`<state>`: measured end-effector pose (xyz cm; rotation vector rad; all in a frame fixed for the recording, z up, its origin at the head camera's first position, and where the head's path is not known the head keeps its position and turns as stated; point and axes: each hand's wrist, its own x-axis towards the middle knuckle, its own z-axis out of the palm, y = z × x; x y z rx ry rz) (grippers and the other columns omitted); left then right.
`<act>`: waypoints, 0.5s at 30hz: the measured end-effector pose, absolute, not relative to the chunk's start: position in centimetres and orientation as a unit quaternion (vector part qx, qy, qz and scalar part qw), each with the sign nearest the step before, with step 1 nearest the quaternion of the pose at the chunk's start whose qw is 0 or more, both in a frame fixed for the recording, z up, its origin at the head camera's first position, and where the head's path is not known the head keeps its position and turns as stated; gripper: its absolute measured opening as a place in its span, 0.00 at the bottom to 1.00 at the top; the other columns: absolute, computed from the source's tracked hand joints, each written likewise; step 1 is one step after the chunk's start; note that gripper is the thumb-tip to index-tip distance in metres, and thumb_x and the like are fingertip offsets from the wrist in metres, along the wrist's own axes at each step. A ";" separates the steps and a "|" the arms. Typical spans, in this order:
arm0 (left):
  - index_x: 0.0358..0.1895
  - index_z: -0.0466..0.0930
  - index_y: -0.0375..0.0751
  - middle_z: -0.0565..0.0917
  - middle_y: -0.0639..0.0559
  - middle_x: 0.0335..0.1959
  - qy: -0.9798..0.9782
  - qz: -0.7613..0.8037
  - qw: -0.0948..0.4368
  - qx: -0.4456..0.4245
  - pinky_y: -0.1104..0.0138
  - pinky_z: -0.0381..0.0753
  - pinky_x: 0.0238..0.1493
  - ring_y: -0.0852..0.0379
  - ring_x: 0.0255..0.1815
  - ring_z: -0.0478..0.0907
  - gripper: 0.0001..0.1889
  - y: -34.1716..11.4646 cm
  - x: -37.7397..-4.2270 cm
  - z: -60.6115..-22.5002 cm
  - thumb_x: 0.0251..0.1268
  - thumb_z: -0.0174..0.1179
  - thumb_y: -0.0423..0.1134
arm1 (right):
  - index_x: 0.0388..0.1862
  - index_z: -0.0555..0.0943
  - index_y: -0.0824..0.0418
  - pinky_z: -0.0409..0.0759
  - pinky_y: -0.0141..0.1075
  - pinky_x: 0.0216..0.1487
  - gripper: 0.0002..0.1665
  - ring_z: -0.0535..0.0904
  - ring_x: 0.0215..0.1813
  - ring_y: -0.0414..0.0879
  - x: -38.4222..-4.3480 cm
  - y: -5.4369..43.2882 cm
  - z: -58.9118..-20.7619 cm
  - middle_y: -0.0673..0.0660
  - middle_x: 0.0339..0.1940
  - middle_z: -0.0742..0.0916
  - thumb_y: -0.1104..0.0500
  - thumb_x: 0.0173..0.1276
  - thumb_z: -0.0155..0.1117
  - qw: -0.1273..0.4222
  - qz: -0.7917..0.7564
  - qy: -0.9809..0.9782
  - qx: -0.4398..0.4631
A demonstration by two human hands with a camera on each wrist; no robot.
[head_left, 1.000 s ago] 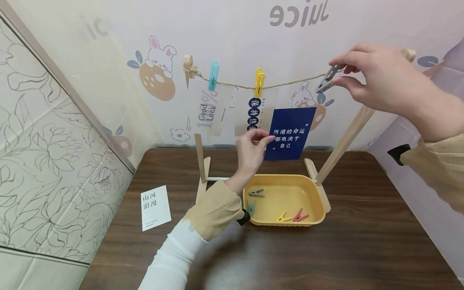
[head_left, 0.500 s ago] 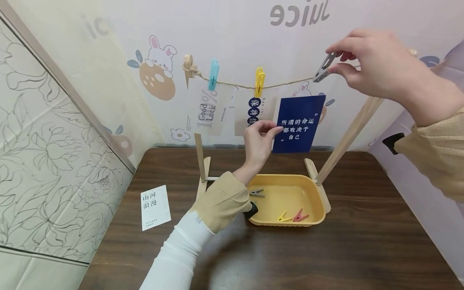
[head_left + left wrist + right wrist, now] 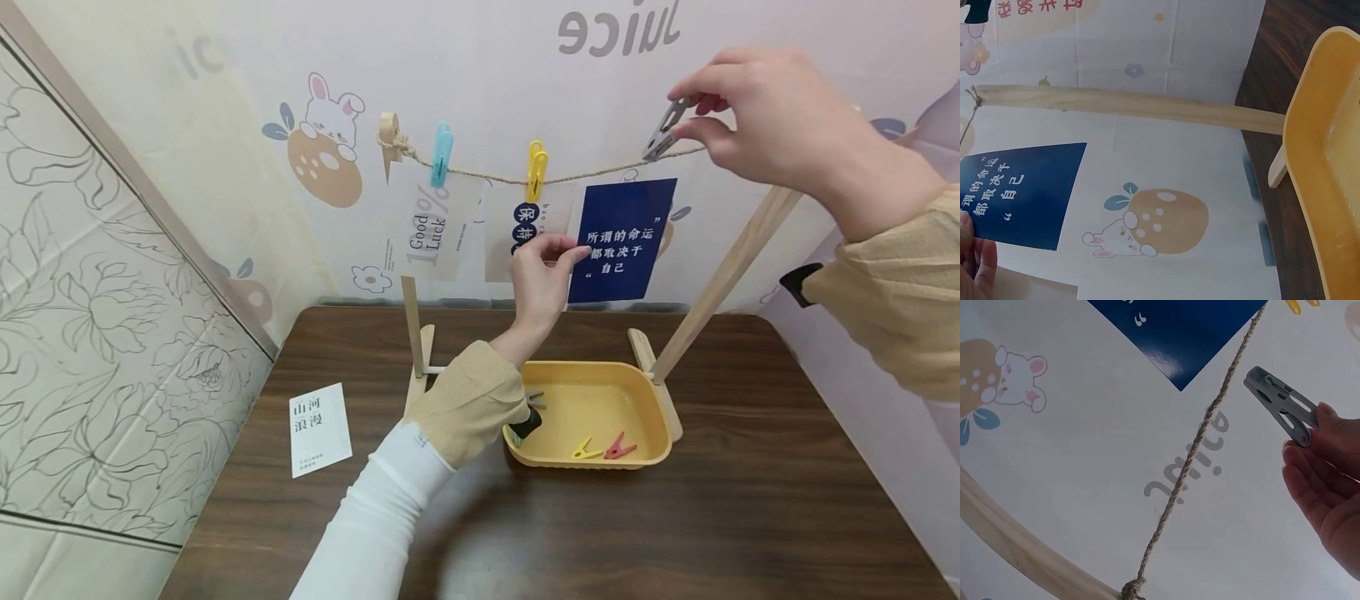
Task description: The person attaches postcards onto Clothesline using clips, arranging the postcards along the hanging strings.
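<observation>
- Holding blue card (image 3: 622,242) just below rope (image 3: 592,174), well above counter (image 3: 750,508); running its long axis near upright, leaning right at top.
- Grasping card by left edge, about midway down, pinching between thumb and fingers of left hand (image 3: 543,279).
- Grasping grey clip (image 3: 663,131) by its upper end in fingers of right hand (image 3: 787,121).
- Slanting clip's long axis down-left, pointing nose toward rope, just above card's top edge near right corner.
- Showing card down-left from right fingers in head view; placing card and clip on opposite sides of rope in right wrist view. Not showing clearly whether touching rope with either.
- Being nearer to card with left hand; being nearer to rope's right stretch with right.
- Crowding card on left: yellow clip (image 3: 536,171) and hung pale card (image 3: 502,229), partly hiding latter behind left hand.
- Standing off right: post (image 3: 723,283), partly hiding behind right wrist.
- Crossing tray (image 3: 611,400) with left sleeve, covering its left end; showing red clip (image 3: 621,447) inside.
</observation>
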<state>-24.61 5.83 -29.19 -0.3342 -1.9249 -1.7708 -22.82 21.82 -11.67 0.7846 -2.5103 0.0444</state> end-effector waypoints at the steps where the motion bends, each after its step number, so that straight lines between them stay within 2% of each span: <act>1: 0.25 0.79 0.31 0.81 0.46 0.23 -0.708 -0.649 0.251 -0.121 0.77 0.70 0.24 0.63 0.21 0.73 0.07 5.8 -24.7 -29.2 0.48 0.66 0.33 | 0.47 0.73 0.75 0.67 0.49 0.39 0.16 0.70 0.38 0.60 -22.9 21.8 -11.7 0.70 0.37 0.76 0.69 0.59 0.58 0.253 0.017 -0.923 0.288; 6: 0.26 0.79 0.32 0.81 0.46 0.23 -0.711 -0.646 0.251 -0.119 0.77 0.70 0.25 0.62 0.21 0.74 0.07 5.9 -24.9 -29.1 0.48 0.66 0.34 | 0.45 0.74 0.75 0.68 0.48 0.39 0.15 0.70 0.38 0.60 -23.2 21.5 -11.6 0.70 0.37 0.77 0.70 0.59 0.57 0.254 0.020 -0.923 0.290; 13: 0.26 0.79 0.33 0.81 0.48 0.23 -0.714 -0.644 0.247 -0.117 0.77 0.70 0.25 0.63 0.21 0.74 0.07 5.9 -25.1 -28.9 0.49 0.65 0.34 | 0.40 0.78 0.73 0.61 0.29 0.30 0.10 0.71 0.30 0.52 -23.6 21.4 -11.4 0.67 0.33 0.80 0.72 0.58 0.58 0.285 0.028 -0.900 0.329; 15: 0.26 0.79 0.33 0.81 0.48 0.23 -0.714 -0.645 0.247 -0.117 0.77 0.70 0.25 0.63 0.21 0.74 0.07 6.0 -25.2 -28.9 0.49 0.65 0.34 | 0.39 0.78 0.73 0.60 0.28 0.29 0.10 0.71 0.28 0.52 -23.7 21.3 -11.4 0.67 0.33 0.81 0.72 0.58 0.57 0.289 0.028 -0.896 0.336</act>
